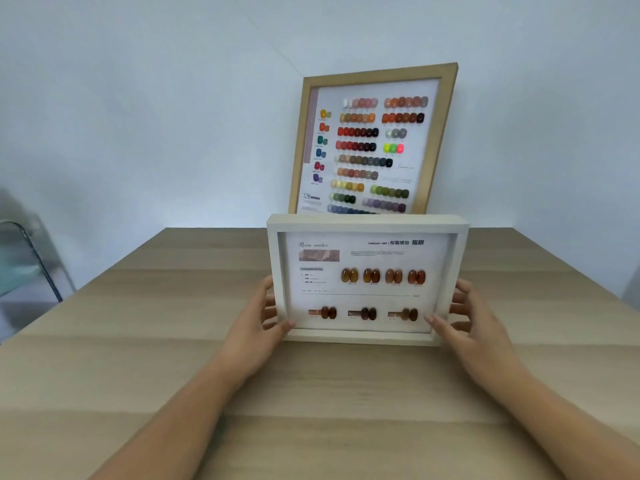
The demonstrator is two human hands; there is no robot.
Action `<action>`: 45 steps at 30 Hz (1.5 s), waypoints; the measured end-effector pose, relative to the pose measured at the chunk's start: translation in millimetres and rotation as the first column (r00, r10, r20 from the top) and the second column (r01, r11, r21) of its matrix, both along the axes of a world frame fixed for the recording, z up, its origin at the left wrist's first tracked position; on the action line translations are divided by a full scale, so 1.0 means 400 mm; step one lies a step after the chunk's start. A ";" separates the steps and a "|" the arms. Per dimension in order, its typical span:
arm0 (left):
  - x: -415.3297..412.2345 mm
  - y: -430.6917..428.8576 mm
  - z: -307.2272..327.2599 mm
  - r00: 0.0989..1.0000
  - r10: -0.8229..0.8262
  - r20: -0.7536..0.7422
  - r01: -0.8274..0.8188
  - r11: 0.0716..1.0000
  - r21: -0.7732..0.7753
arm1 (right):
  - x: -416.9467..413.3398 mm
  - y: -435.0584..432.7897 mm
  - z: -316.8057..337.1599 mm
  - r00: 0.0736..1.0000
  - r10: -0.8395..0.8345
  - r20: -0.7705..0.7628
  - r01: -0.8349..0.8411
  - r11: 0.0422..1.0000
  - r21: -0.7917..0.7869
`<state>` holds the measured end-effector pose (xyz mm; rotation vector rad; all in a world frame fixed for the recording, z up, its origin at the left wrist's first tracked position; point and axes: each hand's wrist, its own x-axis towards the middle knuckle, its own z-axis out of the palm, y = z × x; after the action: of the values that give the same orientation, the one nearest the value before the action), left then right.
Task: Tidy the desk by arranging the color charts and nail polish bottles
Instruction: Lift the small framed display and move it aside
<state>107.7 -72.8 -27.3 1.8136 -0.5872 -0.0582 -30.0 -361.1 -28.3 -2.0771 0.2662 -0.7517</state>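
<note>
Head view showed the left hand (263,320) and right hand (474,317) gripping the white chart (367,289) by its sides, upright at mid-counter (156,341), before the big chart (374,140) (leaning at the wall). Seemingly the placing step; next it needed squaring, then a gentle release

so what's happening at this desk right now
A person's left hand and right hand grip the side edges of a small white-framed chart of amber nail samples, held upright over the pale wooden desk. Behind it, a larger wood-framed chart of many colours leans tilted against the white wall.
</note>
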 end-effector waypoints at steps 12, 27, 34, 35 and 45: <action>0.069 0.118 0.039 0.998 0.063 -0.029 -0.065 0.997 -0.053 | 0.053 0.147 0.045 0.989 0.107 0.105 -0.108 0.994 0.005; 0.344 0.565 0.131 0.911 0.410 0.053 -0.413 0.906 0.087 | 0.526 0.572 0.051 0.906 0.377 0.192 -0.409 0.897 0.166; 0.484 0.601 0.107 0.866 0.500 0.013 -0.498 0.859 0.117 | 0.702 0.623 0.032 0.906 0.389 0.166 -0.414 0.894 0.169; 0.497 0.601 0.103 0.862 0.506 0.010 -0.504 0.856 0.111 | 0.716 0.625 0.029 0.905 0.393 0.164 -0.418 0.893 0.164; 0.551 0.594 0.055 0.844 0.536 0.001 -0.532 0.839 0.115 | 0.759 0.622 -0.009 0.901 0.386 0.195 -0.414 0.901 0.129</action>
<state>328.3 164.7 -5.3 2.0242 -0.0342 0.2666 273.5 -112.5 -31.9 -1.8141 -0.1861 -0.6176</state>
